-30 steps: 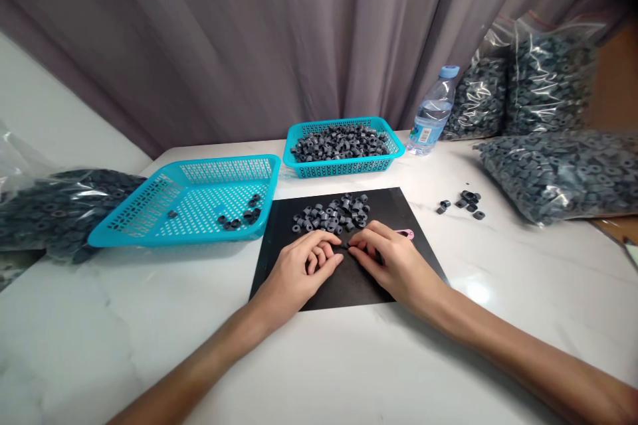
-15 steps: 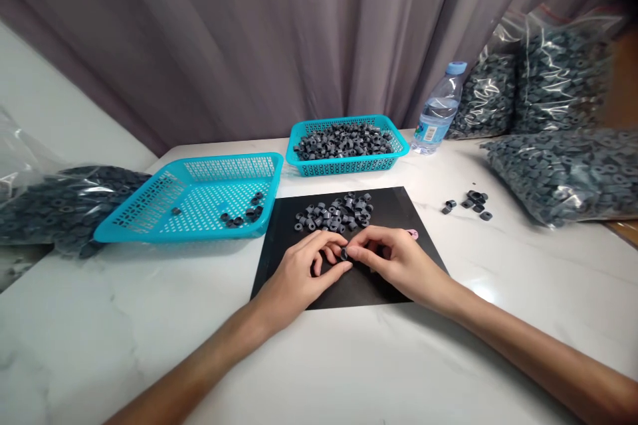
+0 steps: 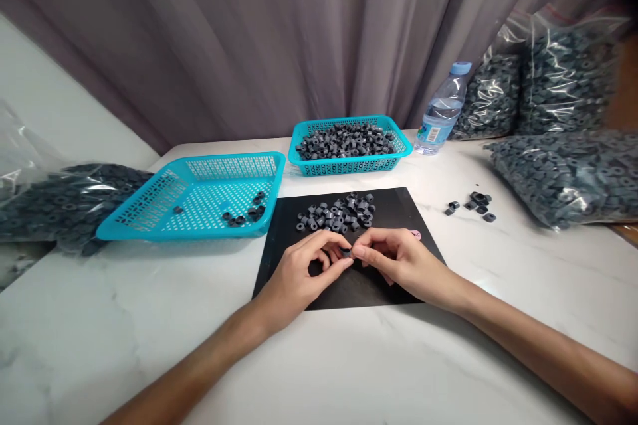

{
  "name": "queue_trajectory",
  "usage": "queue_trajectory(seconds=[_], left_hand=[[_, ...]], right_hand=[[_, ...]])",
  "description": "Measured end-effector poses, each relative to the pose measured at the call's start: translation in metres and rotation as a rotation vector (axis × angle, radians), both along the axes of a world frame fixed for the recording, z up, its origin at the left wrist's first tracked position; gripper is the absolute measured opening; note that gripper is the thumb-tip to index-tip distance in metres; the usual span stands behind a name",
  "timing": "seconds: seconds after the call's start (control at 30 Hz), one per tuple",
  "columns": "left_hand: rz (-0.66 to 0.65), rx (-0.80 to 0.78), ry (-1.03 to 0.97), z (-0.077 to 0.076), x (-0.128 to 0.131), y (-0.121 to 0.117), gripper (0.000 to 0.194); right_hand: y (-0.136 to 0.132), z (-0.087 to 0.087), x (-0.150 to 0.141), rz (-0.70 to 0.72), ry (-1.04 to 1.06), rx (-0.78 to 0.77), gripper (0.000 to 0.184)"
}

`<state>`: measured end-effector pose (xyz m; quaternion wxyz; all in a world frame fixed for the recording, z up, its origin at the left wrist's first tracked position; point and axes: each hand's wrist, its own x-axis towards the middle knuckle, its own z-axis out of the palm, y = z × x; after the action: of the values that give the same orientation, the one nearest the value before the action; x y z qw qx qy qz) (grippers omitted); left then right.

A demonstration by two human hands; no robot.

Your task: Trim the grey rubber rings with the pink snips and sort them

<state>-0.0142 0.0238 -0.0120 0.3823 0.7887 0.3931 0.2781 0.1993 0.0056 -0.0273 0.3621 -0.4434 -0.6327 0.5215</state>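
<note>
Over the black mat point(image 3: 339, 295), my left hand point(image 3: 305, 269) holds a small dark grey ring-shaped piece point(image 3: 345, 252) between thumb and forefinger. My right hand point(image 3: 399, 257) is closed in a pinch, its fingertips meeting the right side of that piece. What sits between those right fingertips is too small to make out. Just beyond both hands lies a loose heap of similar grey pieces point(image 3: 339, 212) on the mat. A pink object point(image 3: 415, 234) shows partly past my right hand, the rest of it hidden.
To the left stands a blue basket point(image 3: 174, 236) with several pieces in it. Another blue basket point(image 3: 349, 168), at the back, is heaped with them. A water bottle point(image 3: 441, 116), filled bags point(image 3: 563, 179) and loose pieces point(image 3: 478, 200) are on the right; a filled bag point(image 3: 74, 202) lies left.
The ring piece has turned between my left fingers, its opening now facing more upward. My right fingertips have shifted slightly right. The whole view has moved a little.
</note>
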Motion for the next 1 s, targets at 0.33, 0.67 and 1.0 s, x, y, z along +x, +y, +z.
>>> queue_trajectory(seconds=[0.33,0.67,1.0], left_hand=[[0.016,-0.098,-0.059,0.000,-0.002,0.000,0.016],[0.140,0.019,-0.076,-0.003,-0.003,-0.001,0.015],[0.113,-0.053,-0.103,-0.003,-0.003,0.001,0.014]], right_hand=[[-0.006,-0.005,-0.004,-0.059,-0.378,0.414,0.021],[-0.010,-0.012,-0.007,0.064,-0.724,0.618,0.041],[-0.010,-0.017,-0.007,0.020,-0.683,0.642,0.028]])
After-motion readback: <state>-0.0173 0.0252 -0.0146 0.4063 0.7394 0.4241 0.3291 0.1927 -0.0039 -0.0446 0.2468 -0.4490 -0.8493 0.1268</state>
